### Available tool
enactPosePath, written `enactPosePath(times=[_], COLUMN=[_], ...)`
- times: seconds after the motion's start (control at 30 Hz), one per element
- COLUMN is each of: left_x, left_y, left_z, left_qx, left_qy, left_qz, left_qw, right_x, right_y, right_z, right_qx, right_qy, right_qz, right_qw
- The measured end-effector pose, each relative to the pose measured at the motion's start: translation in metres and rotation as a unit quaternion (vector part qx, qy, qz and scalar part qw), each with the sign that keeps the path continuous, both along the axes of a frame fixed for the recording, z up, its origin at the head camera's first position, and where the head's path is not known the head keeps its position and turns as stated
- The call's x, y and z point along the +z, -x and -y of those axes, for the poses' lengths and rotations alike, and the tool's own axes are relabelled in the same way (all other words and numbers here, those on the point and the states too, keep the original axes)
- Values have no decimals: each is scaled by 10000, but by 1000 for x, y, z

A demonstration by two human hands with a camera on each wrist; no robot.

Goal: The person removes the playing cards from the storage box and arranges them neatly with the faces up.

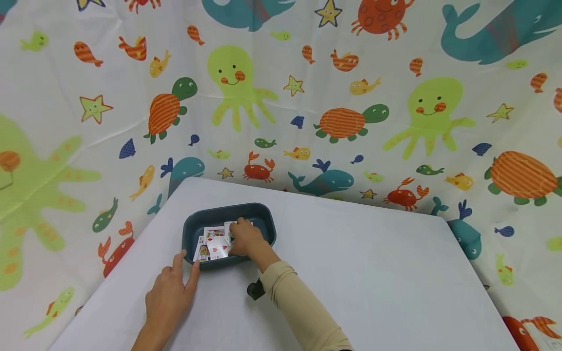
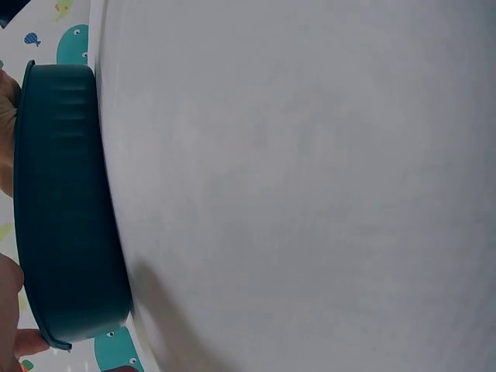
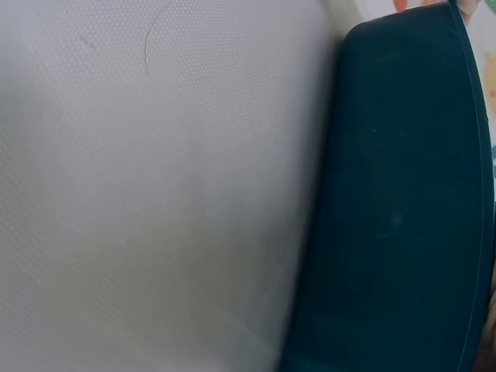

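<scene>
A dark teal tray [image 1: 191,229] stands on the white table, with several playing cards [image 1: 218,247] overlapping inside it; hearts and face cards show. My right hand [image 1: 248,239] reaches over the near rim, its fingers curled at a card [image 1: 227,227] on the right of the pile. The hand covers part of that card. Outside the near left corner is my left hand [image 1: 169,295], its forefinger and thumb extended against the tray. In the left wrist view, fingertips [image 2: 31,341] touch the rim. The right wrist view mostly holds the tray's outer wall [image 3: 387,201].
The white tabletop [image 1: 373,273] extends to the right of the tray. Behind and beside it hangs a cloth [image 1: 272,112] printed with sea animals. A small black device [image 1: 255,290] sits under the right wrist, by the beige sleeve [image 1: 303,307].
</scene>
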State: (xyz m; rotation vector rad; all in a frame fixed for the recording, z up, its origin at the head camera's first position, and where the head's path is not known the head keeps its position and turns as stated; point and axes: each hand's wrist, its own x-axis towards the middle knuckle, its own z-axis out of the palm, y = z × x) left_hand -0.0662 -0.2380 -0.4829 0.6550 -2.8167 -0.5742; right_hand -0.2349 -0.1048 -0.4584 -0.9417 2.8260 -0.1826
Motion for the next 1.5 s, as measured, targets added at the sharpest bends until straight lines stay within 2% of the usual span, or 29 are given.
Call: enactPosePath(times=[0.33, 0.53, 0.8, 1.03, 1.13, 1.4, 1.5], left_x=[-2, -2, 0, 2, 1, -3, -2], left_y=[2, 5, 7, 9, 9, 12, 13], left_z=[1, 1, 0, 0, 1, 0, 0], left_qx=[67, 140, 71, 43, 115, 425, 492], left_qy=[-59, -82, -106, -133, -188, -358, -393], left_qz=[131, 237, 203, 238, 347, 676, 745], left_qw=[9999, 9996, 9997, 9996, 9992, 9962, 9952], right_x=[-1, -1, -3, 2, 4, 13, 16], right_y=[1, 3, 5, 7, 5, 1, 2], right_z=[-3, -8, -15, -21, -22, -29, -35], right_qx=[-59, -166, -396, -448, -436, -455, -504], right_qy=[558, 1138, 2025, 2681, 2977, 3279, 3462], right_qz=[-16, 56, 189, 224, 237, 222, 194], right_qw=[9984, 9933, 9783, 9621, 9534, 9433, 9366])
